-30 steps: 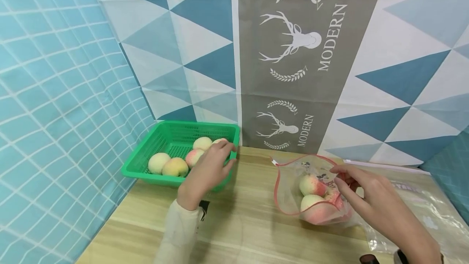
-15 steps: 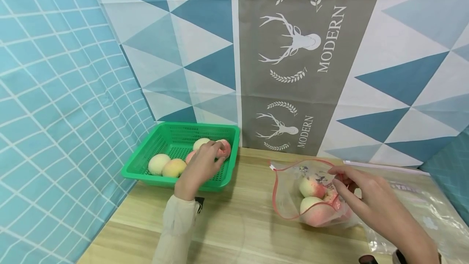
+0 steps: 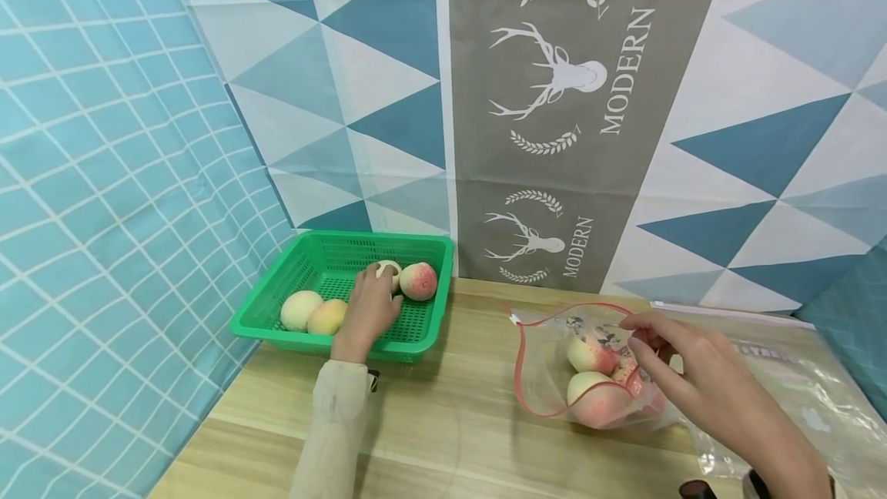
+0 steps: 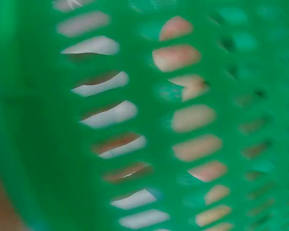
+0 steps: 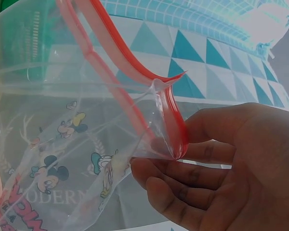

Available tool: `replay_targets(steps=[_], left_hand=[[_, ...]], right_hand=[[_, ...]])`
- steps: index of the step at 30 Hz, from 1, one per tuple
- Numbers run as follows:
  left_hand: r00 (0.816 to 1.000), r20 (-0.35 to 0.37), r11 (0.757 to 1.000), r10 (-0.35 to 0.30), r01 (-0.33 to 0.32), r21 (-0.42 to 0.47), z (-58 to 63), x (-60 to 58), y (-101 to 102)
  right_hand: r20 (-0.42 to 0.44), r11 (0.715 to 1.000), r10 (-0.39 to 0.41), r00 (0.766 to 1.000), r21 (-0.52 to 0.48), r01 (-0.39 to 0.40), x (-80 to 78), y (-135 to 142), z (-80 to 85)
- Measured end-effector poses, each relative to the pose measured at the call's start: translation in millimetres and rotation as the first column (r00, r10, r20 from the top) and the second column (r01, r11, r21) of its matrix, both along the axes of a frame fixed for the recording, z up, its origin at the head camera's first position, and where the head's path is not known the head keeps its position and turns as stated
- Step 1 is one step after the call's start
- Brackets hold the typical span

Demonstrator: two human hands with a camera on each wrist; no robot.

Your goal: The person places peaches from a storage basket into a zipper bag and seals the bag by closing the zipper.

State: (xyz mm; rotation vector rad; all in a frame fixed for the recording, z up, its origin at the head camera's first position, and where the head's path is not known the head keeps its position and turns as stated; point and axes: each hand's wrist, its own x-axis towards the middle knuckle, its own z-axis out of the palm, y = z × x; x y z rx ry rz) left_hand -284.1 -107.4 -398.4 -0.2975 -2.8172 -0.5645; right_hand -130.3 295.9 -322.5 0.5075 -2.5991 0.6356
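Observation:
My left hand (image 3: 369,308) reaches into the green basket (image 3: 430,345), its fingertips in front of a pale peach (image 3: 390,271). The hand covers whatever lies under its palm, so I cannot tell if it grips a peach. Right of it sits a pink-red peach (image 3: 418,281). Toward the basket's left side are a whitish peach (image 3: 301,310) and a yellow peach (image 3: 327,317). My right hand (image 3: 700,372) pinches the red-edged rim of a clear zip bag (image 5: 77,159), which stands open with several peaches (image 3: 599,399) inside. The left wrist view shows mostly the basket's slotted wall (image 4: 43,144).
Another clear plastic bag (image 3: 776,376) lies flat on the wooden table (image 3: 478,414) at the right. A dark object (image 3: 696,490) shows at the bottom edge, near my right wrist. Patterned cloth (image 3: 527,137) hangs behind the table, and blue checked cloth (image 3: 104,214) at the left.
My left hand has shifted left within the basket, away from the pink-red peach, which is now uncovered. My right hand holds the bag's rim in nearly the same place.

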Motion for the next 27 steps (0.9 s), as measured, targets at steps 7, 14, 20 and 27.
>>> replay_targets(steps=[7,14,20,27], left_hand=[[0.994,0.085,0.984,0.072,-0.057,-0.167,-22.1,-6.7,-7],[0.994,0.064,0.984,0.088,-0.076,-0.159,-23.2,-6.8,-4],[0.993,0.113,0.994,0.037,-0.026,-0.104,-23.0,-7.8,-5],[0.994,0.098,0.986,-0.057,0.072,-0.152,-22.7,-7.9,-5]], right_hand=[[0.002,1.000,0.010,1.000,-0.003,-0.010,0.1,-1,-0.6],[-0.008,1.000,0.012,1.000,-0.009,-0.012,1.0,0,-1.8],[-0.015,1.000,0.012,1.000,-0.011,-0.012,0.7,1,-1.6],[-0.047,0.999,0.035,0.998,0.002,-0.035,0.7,1,-2.0]])
